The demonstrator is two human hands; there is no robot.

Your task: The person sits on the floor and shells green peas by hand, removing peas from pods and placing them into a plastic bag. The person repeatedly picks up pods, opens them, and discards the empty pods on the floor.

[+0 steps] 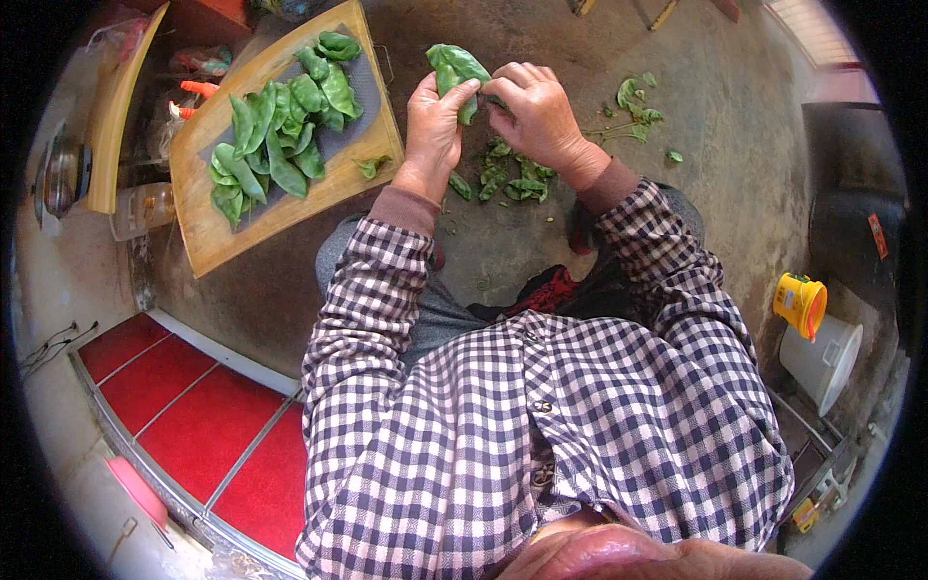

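Near the top middle, my left hand (pixel 435 119) grips broad green bean pods (pixel 458 65) between thumb and fingers. My right hand (pixel 533 109) meets them from the right, its thumb and index finger pinched at the pods' edge; whether it holds a bit of pod is hidden. To the left, a pile of flat green pods (pixel 286 156) lies on a grey mat (pixel 368 94) on a wooden tabletop (pixel 290 225). A small green piece (pixel 371 166) lies near the tabletop's right edge. Below my hands, green scraps (pixel 525 181) are scattered on the concrete floor.
A leafy stem (pixel 636 109) lies on the floor at the right. Farther right stand a yellow bucket (pixel 794 301) and a white tub (pixel 812 362). A clear plastic container (pixel 145 206) is beside the table; red panels (pixel 196 420) run along the lower left.
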